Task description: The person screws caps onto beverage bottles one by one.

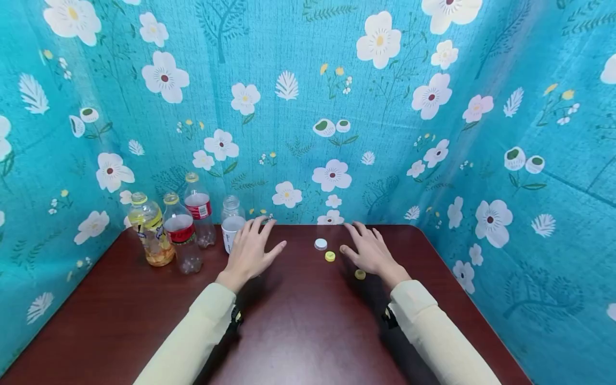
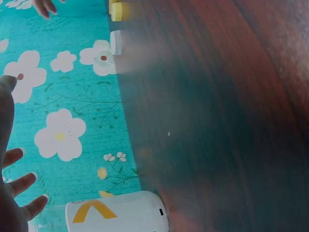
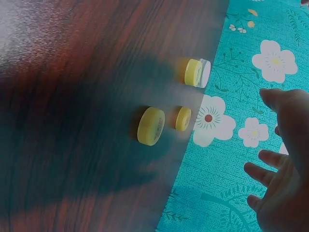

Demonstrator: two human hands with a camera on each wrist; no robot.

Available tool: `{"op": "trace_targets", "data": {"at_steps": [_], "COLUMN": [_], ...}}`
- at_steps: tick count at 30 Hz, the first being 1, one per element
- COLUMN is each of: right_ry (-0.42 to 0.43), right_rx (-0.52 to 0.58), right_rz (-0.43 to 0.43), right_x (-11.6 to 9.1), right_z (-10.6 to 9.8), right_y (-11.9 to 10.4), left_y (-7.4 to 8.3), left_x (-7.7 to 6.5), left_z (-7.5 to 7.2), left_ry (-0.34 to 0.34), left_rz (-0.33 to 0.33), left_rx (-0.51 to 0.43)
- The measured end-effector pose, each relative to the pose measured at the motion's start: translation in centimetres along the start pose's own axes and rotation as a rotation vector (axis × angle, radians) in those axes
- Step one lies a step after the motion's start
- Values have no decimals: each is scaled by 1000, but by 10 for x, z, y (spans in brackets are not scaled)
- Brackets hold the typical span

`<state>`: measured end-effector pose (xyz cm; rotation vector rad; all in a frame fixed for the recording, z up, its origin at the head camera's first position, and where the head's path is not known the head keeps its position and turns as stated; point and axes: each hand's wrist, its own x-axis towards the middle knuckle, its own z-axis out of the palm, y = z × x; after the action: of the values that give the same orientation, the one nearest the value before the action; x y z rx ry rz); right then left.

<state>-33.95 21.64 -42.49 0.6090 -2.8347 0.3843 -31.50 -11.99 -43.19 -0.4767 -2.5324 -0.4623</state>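
A: Where are we?

B: Between grasps, by our read. Our left grip and right grip are both released: fingers loose, nothing held. Both hang over the dark red-brown, wood-grain counter.

A: Caps?

B: On the counter. Round white plastic cap and round yellow plastic cap lie near each other between our hands. Large dull-yellow ribbed cap lies nearer us, beside the right forearm. Small round yellow cap shows beside it in the right wrist view; in the head view our hand seems to cover it.

A: Bottles?

B: Four, upright, left rear: clear plastic bottle with a yellow label, two clear plastic bottles with red labels, clear bottle with a white label. We make out no caps on the necks. Left grip is nearest the white-label one; we see no contact.

A: So the step?

B: Probably a reach or a pause. Nothing is gripped, so we can't tell which.

A: Next move needs what?

B: If we go for a cap, a thumb-and-finger pinch on its rim, right side, without nudging the neighbour. If for a bottle, left fingers around the body, gently; these look light and easy to tip.
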Motion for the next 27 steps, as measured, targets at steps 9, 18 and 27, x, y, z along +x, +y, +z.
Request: {"op": "trace_targets", "data": {"at_steps": [9,18,27], "right_ry": [-7,25,-97], "right_rx": [3,7,33], "right_rz": [-42,-72,-17], "right_x": [10,29,40], "right_z": [4,4,18], "right_y": [1,-5,-4], "left_y": [-7,-19,-27], "left_x": [-8,-18,-25], "left_z": [-9,-21,-22], "left_ry": [63,243,302], "left_rz": [-48,-164,-300], "left_rx": [-42,-70,-184]}}
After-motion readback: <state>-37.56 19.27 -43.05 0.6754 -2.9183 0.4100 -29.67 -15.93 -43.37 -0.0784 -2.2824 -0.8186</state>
